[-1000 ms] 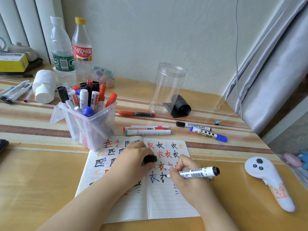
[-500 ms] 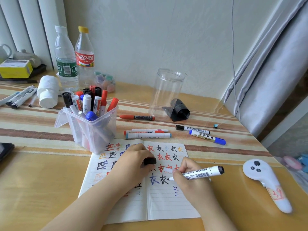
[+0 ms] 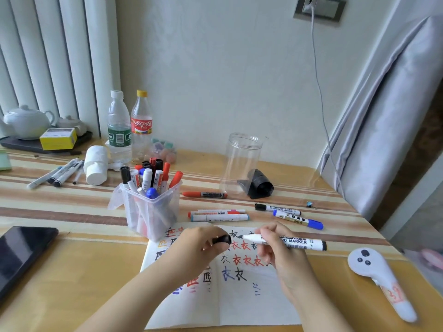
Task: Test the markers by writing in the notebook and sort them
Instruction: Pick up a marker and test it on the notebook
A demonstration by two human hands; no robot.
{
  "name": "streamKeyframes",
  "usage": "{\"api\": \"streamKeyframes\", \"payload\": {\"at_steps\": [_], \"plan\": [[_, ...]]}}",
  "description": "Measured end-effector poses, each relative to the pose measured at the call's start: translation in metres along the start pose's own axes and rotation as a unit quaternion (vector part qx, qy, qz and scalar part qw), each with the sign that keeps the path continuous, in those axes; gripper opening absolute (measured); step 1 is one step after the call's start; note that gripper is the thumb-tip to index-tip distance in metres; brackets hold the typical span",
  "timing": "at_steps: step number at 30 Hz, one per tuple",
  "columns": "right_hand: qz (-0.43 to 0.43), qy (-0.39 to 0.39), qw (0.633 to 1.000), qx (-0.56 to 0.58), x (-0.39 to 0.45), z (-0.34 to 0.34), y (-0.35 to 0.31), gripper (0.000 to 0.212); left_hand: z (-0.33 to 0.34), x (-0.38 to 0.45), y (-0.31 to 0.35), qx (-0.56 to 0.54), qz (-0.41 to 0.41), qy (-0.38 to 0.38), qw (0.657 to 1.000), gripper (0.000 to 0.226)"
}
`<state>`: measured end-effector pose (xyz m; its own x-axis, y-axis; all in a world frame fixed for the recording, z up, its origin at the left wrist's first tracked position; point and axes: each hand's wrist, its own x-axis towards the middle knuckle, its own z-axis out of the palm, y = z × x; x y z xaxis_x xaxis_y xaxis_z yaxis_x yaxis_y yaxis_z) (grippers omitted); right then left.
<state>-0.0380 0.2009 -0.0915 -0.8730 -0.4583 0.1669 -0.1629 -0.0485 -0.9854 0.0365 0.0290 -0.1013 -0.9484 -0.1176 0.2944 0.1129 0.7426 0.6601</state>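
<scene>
An open notebook (image 3: 239, 298) with red, black, blue and orange characters lies at the table's near edge. Above it my right hand (image 3: 282, 255) grips a white whiteboard marker (image 3: 287, 242), held level with its black tip pointing left. My left hand (image 3: 199, 250) pinches the marker's black cap (image 3: 221, 240), a short gap from the tip. A clear plastic bin (image 3: 153, 212) behind the notebook holds several markers standing upright. Loose markers lie on the table: a red one (image 3: 205, 194), a red and a white pair (image 3: 218, 215), a black one (image 3: 278, 208) and a blue one (image 3: 298, 219).
An empty clear jar (image 3: 242, 161) and a black roll (image 3: 257, 184) stand behind the loose markers. Two bottles (image 3: 130, 130), a paper roll (image 3: 96, 167) and several pens (image 3: 60, 173) sit at the back left. A phone (image 3: 21, 252) lies left, a white controller (image 3: 381, 279) right.
My right hand lifted the marker off the page and turned it level, tip toward the cap. My left hand rose with the cap. The camera tilted up.
</scene>
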Motion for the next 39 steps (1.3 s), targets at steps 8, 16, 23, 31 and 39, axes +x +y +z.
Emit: {"api": "streamKeyframes", "payload": {"at_steps": [8, 16, 23, 31, 39], "plan": [[0.011, -0.045, 0.999, 0.007, -0.006, 0.015, -0.002, 0.019, -0.002, -0.02, 0.004, -0.063, 0.002, -0.004, 0.998, 0.01], [0.026, -0.06, 0.997, 0.047, -0.005, 0.033, 0.003, 0.026, -0.004, -0.031, 0.004, -0.152, -0.027, 0.022, 0.988, 0.017], [0.04, -0.044, 0.993, 0.098, -0.002, 0.052, 0.011, 0.032, -0.009, -0.037, 0.006, -0.109, 0.009, 0.035, 0.993, 0.027], [0.045, -0.091, 0.993, 0.054, 0.001, 0.056, 0.005, 0.023, -0.008, -0.04, -0.014, -0.126, -0.055, 0.051, 0.989, 0.009], [-0.056, 0.033, 0.995, -0.07, 0.034, 0.052, -0.028, 0.018, -0.031, -0.041, -0.034, -0.027, -0.12, 0.097, 0.988, 0.014]]}}
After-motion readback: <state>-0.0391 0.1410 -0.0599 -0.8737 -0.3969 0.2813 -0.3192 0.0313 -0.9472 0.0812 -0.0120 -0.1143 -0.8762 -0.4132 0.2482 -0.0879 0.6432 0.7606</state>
